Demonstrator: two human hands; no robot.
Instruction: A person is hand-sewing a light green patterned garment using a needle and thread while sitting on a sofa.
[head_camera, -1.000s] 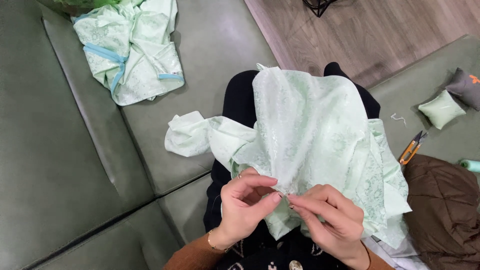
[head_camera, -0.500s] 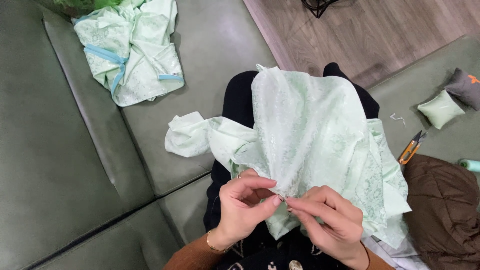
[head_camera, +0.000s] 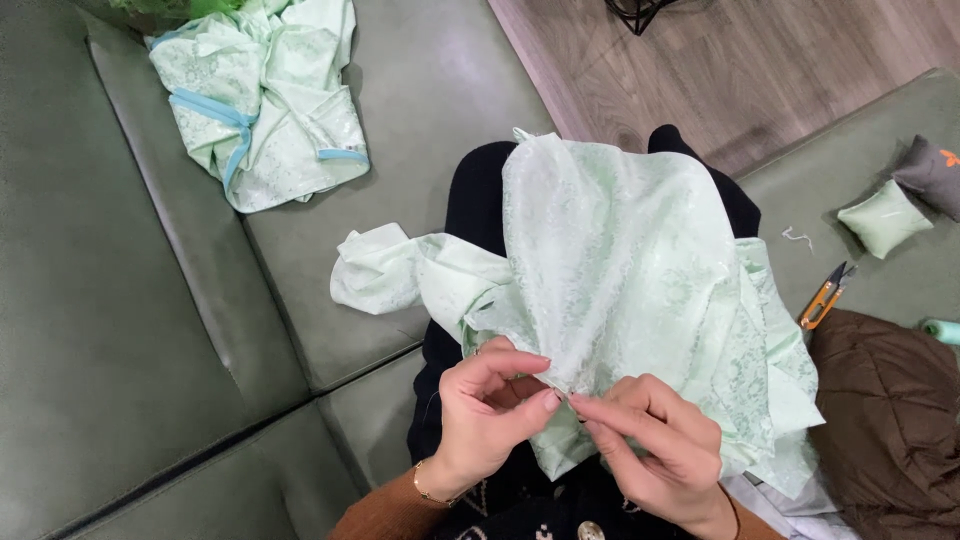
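A pale green patterned fabric (head_camera: 620, 260) is spread over my lap, with a loose end trailing left onto the sofa. My left hand (head_camera: 490, 405) pinches the fabric's near edge between thumb and fingers. My right hand (head_camera: 655, 440) pinches the same edge just to the right, fingertips almost touching those of the left. Whether a needle sits between the fingers is too small to tell.
A second pale green garment with blue trim (head_camera: 265, 100) lies crumpled on the green sofa (head_camera: 120, 330) at upper left. Orange thread snips (head_camera: 825, 295), a small green pincushion (head_camera: 885, 218), a grey cushion (head_camera: 930, 170) and a brown quilted item (head_camera: 890, 420) lie at right. Wooden floor (head_camera: 760, 70) beyond.
Both hands stay pinched on the fabric edge; the fingertips have shifted slightly closer together. The fabric has barely moved.
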